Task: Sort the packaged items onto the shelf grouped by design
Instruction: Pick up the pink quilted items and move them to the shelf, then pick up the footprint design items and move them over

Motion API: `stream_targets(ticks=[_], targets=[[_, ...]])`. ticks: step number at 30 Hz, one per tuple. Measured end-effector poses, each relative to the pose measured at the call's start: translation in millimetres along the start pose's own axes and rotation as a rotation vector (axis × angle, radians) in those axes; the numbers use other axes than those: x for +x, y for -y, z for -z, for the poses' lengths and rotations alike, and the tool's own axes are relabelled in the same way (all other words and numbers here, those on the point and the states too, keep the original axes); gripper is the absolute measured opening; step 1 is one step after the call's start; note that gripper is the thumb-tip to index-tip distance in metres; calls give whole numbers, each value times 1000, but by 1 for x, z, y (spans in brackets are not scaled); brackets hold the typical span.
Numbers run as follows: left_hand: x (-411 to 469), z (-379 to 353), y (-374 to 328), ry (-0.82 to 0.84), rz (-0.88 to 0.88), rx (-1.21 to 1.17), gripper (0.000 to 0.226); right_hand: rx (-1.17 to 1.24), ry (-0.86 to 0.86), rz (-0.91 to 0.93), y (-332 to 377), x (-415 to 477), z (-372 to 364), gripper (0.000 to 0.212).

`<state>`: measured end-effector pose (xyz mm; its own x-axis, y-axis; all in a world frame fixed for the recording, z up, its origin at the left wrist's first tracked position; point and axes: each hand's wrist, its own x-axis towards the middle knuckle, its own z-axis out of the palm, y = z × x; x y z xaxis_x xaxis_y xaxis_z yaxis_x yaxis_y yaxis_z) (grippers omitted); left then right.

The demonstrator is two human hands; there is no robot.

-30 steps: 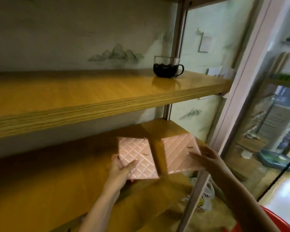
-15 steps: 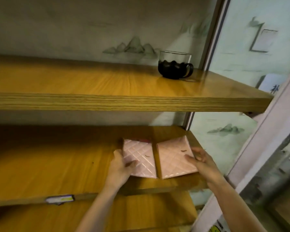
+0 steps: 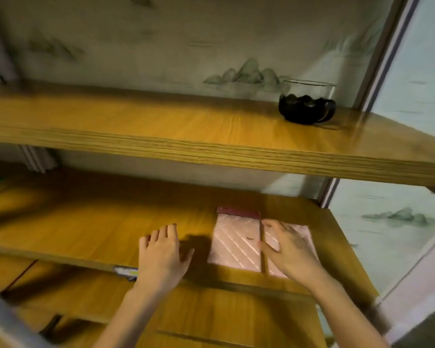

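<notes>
Both pink packs now lie flat on the middle shelf (image 3: 86,229), side by side at lower right of the frame, where a second ago each was held up in a hand. The left pack (image 3: 234,241) sits free, its dark red top strip toward the back wall. The left hand (image 3: 161,252) has let go and moved off to the left — it is open, fingers spread, palm down on or just above the bare wood; contact is hard to tell. The right hand (image 3: 289,249) rests flat on the right pack (image 3: 299,232), fingers loose, pressing or squaring it rather than gripping. The two packs share the same quilted pink design, so this pair looks placed as one group — likely only a last nudge remains. A glass cup (image 3: 307,104) stands on the shelf above, apart from the work.
</notes>
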<state>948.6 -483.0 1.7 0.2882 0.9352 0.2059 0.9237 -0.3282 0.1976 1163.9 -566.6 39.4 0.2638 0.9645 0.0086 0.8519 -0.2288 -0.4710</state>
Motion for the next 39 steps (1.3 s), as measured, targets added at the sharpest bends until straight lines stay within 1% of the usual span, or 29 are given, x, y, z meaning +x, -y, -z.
stream_targets(ticks=[3, 6, 9, 12, 17, 20, 23, 25, 27, 31, 37, 39], targets=[[-10, 11, 32, -65, 50, 35, 65, -10, 57, 206, 41, 7, -17, 49], [-25, 21, 70, -128, 128, 61, 59, -26, 101, 387, 85, 16, -40, 49], [-44, 36, 114, -143, 222, 116, 57, -16, 177, 542, 134, 21, -65, 49], [-62, 55, 161, -162, 301, 133, 56, -28, 246, 643, 184, 22, -89, 50], [-94, 81, 238, -224, 409, 125, 51, -49, 299, 772, 268, 15, -130, 50], [-112, 96, 286, -209, 453, 130, 50, -61, 312, 815, 321, 6, -159, 49], [-128, 111, 339, -202, 462, 137, 51, -60, 283, 821, 373, -5, -189, 47], [-139, 121, 377, -193, 467, 151, 47, -58, 275, 817, 408, -12, -211, 46], [-149, 129, 417, -217, 456, 181, 43, -53, 277, 821, 442, -17, -233, 46], [-168, 145, 483, -199, 486, 168, 46, -33, 301, 821, 502, -22, -271, 44], [-168, 157, 557, -182, 500, 142, 46, -42, 343, 850, 574, -11, -306, 45], [-160, 155, 579, -181, 491, 139, 45, -15, 361, 834, 593, 0, -316, 45]])
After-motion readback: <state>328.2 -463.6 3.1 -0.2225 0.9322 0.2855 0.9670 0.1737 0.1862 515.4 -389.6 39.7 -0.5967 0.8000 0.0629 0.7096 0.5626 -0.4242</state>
